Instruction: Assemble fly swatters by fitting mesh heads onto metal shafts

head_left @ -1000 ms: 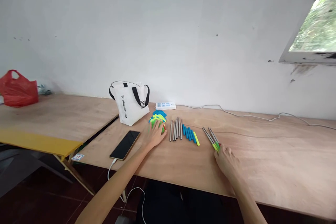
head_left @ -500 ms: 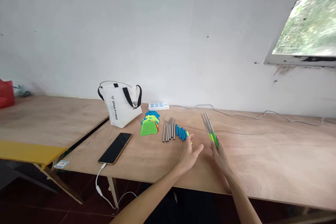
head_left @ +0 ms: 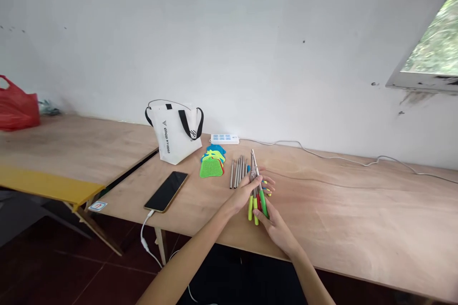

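Both forearms come up from btm edge, angled inward, hands meeting approx. mid-bench [head_left: 343, 221]. L hand [head_left: 244, 193]: palm turned inward, thumb laid across front of the metal shafts of the handled rods [head_left: 264, 204], other fingers extended and a bit spread behind them, tips showing past R side; can't tell if they're closed tight. R hand [head_left: 278, 229]: lower and nearer the person, thumb in front at the grips, pinching the bundle from the side; rest of fingers mostly hidden. So rods sit betw. both hands' fingers, tips up, yellow/red/green grips down. Loose metal rods [head_left: 237, 174] just L of the L fingers, blue grips [head_left: 248, 168] partly hidden behind them. Mesh pieces [head_left: 211, 168] further L, phone [head_left: 166, 191] well L.
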{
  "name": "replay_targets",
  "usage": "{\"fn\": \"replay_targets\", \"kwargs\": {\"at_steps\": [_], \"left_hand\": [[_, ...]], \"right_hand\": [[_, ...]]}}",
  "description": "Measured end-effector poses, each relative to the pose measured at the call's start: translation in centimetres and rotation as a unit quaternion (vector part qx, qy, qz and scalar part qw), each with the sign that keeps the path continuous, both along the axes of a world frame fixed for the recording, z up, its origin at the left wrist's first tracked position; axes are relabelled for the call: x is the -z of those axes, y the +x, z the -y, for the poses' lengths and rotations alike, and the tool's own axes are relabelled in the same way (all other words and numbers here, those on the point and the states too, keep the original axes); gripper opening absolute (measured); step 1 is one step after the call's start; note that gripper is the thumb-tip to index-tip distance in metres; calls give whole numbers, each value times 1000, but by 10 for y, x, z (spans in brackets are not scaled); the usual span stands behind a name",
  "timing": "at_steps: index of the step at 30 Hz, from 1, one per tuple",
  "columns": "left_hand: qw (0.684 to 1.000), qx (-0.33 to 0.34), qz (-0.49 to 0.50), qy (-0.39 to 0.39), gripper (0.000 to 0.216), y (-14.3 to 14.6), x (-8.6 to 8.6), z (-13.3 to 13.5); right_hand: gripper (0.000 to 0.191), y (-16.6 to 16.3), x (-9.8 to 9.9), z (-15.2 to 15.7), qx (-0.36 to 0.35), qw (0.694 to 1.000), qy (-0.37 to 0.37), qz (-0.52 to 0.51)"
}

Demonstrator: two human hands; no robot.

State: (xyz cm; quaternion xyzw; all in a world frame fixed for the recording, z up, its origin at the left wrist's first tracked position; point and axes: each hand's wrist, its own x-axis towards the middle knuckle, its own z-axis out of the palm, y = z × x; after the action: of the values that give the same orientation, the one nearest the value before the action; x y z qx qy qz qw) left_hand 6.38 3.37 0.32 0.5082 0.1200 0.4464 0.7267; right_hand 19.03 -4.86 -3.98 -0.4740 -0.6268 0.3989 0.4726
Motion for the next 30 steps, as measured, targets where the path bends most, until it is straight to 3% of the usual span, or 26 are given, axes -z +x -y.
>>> {"fn": "replay_targets", "kwargs": {"at_steps": [4,10,16,21,25,28,30], "left_hand": [[999,44,6,22,58,-4,-1,5],[993,98,-24,64,49,-7,-15,12],[990,134,-38,13,38,3,-18,13],[994,40,39,-92,51,6,-21,6],[986,19,43,-163,51,10,-20,1],[977,4,30,-211,45,14,-21,-7],[974,-34,38,-221,43,6,-31,-22]], "right_hand": [[47,0,1,0,3,999,3,37],[41,2,-3,1,-20,999,-18,-19],[46,-2,-3,1,5,1000,-7,-9],[56,-23,-8,8,-44,990,-68,-118],[64,-40,-20,11,-40,960,-136,-243],[67,-46,-25,18,-34,942,-180,-281],[68,-49,-20,33,-38,934,-213,-283]]}}
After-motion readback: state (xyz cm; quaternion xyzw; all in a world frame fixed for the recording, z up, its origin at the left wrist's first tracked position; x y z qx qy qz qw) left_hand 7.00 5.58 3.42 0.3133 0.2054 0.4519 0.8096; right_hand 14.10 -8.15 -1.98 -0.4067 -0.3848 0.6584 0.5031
